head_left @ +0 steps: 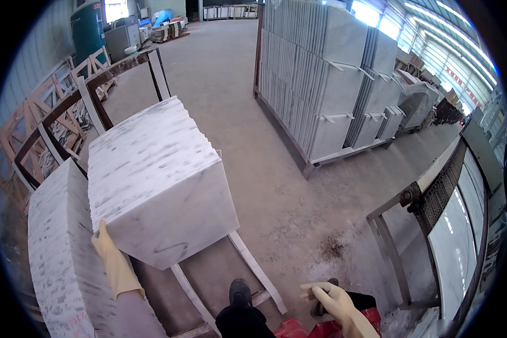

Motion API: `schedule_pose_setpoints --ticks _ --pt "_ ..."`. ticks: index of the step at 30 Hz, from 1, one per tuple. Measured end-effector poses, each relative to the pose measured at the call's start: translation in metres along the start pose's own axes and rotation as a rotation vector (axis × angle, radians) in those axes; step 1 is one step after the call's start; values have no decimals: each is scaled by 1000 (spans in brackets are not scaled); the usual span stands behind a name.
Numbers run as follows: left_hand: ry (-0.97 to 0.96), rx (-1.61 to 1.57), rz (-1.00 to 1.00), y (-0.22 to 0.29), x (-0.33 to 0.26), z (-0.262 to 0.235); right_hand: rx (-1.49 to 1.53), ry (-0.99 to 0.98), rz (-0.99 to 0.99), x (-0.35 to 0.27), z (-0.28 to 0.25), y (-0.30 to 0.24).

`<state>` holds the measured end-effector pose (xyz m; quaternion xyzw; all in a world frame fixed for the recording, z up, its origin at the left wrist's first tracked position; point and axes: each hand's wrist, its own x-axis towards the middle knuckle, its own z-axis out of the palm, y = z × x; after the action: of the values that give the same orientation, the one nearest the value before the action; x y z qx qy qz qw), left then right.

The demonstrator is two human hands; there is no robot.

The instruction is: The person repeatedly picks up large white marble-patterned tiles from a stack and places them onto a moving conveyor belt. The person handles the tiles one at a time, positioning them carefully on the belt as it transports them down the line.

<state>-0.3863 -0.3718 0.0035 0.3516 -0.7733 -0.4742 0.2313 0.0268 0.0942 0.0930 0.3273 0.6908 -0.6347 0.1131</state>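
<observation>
Right hand (331,297), gloved, hangs free low in view, fingers loosely spread, holding nothing. Left hand (111,256), gloved, lies flat against the lower left edge of the leaning marble slab stack (158,180) on its metal rack (231,265). Bare concrete floor (276,197) separates it from the far slab pallets (327,84).

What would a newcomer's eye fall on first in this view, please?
First, the big stack of white marble tiles leaning on a metal rack at centre left, with the gloved left hand pressed to its lower corner. Then the strapped tile pallets across the concrete floor.
</observation>
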Motion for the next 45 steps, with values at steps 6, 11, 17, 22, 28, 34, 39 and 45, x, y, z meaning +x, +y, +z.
schedule_pose_setpoints --ticks 6,11,17,22,28,34,39,45 --pt "-21 -124 -27 12 -10 -5 7 -66 -9 7 13 -9" --pt "-22 -167 -32 20 -22 -9 -41 -84 -10 13 25 -26" --pt "-22 -202 -44 14 -18 -6 -45 -136 -74 31 36 -12" --pt "-41 -262 -67 27 -32 -10 -60 -176 -88 38 41 -7" --pt "-39 -350 -92 32 -47 -16 -39 -185 -68 45 45 -5" --pt "-36 -261 -101 34 -53 -24 47 -209 -66 50 50 -6" --pt "-45 -407 -93 21 -65 -33 79 -223 -89 51 48 5" --pt "-157 -654 -91 -4 -100 -64 -38 -139 -135 48 37 -30"
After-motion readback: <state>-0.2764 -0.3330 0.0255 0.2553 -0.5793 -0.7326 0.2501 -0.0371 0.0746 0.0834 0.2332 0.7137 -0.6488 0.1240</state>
